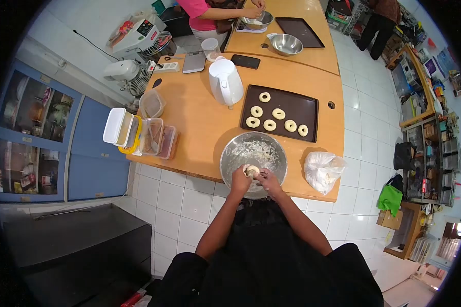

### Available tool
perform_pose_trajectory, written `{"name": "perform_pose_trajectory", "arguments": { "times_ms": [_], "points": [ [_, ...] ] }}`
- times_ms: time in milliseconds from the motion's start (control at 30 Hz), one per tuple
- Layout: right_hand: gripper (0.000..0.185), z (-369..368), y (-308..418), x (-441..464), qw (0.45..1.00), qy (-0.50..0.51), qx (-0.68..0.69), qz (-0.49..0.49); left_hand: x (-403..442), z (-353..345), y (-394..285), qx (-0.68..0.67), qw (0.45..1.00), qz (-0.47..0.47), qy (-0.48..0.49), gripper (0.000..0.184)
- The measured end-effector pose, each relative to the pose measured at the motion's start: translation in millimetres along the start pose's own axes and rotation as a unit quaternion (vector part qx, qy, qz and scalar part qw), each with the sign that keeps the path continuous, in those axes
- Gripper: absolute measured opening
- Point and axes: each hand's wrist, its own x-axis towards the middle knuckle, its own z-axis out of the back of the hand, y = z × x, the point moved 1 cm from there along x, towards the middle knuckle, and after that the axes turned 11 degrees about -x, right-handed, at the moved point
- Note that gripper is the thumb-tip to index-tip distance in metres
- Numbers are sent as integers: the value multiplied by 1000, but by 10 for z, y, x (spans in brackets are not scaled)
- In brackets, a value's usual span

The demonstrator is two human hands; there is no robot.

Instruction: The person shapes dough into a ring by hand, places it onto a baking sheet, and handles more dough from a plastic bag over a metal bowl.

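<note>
Over the near side of a large metal bowl [226,158], a pale piece of dough [252,170] is held between my two hands. My left hand [240,180] curls its fingers around one side of it. From the other side my right hand [269,182] grips it with thumb and fingers. Flour and dough bits coat the inside of the bowl. Beyond it lies a dark baking tray [297,100] bearing several dough rings [278,114].
A clear plastic bag [324,172] with white contents sits right of the bowl. A white electric kettle [225,82], a phone [246,61] and stacked plastic containers [151,136] stand on the table. Across it, a person in pink [197,14] works over a metal bowl [258,20].
</note>
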Motion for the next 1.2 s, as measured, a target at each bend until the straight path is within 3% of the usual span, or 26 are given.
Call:
{"name": "perform_pose_trajectory", "arguments": {
  "times_ms": [100, 167, 267, 467, 633, 767, 867, 967, 1133, 1200],
  "points": [
    [28, 52, -76, 48, 998, -14, -54, 17, 50, -41, 223, -151, 985, 76, 32, 41],
    [28, 78, -163, 95, 995, -26, -89, 44, 53, -58, 251, -287, 947, 126, 64, 44],
    [28, 75, -191, 73, 990, -25, -103, 89, 69, -80, 425, -231, 967, 75, 81, 44],
    [30, 84, -143, 59, 988, -14, -115, 105, -48, 4, -11, 1, 999, 29, 17, 35],
    [29, -13, -21, -59, 1000, -22, 4, 8, -52, -83, 189, -30, 999, 5, -22, 41],
    [26, 37, -207, -3, 998, -11, -64, 4, -82, -109, 117, -6, 999, 7, -33, 49],
    [27, 83, -132, -20, 992, -19, -125, 30, -198, 42, -351, 47, 992, -100, -53, 49],
    [28, 86, -61, -35, 985, -23, -153, 76, -134, 58, -167, 46, 991, -116, 53, 45],
    [29, 115, -131, 65, 978, -39, -179, 100, -122, 0, -115, 26, 999, -30, 37, 43],
    [29, 46, -130, 38, 994, -42, -89, 57, -120, -32, -61, 24, 999, -1, 23, 43]
  ]
}}
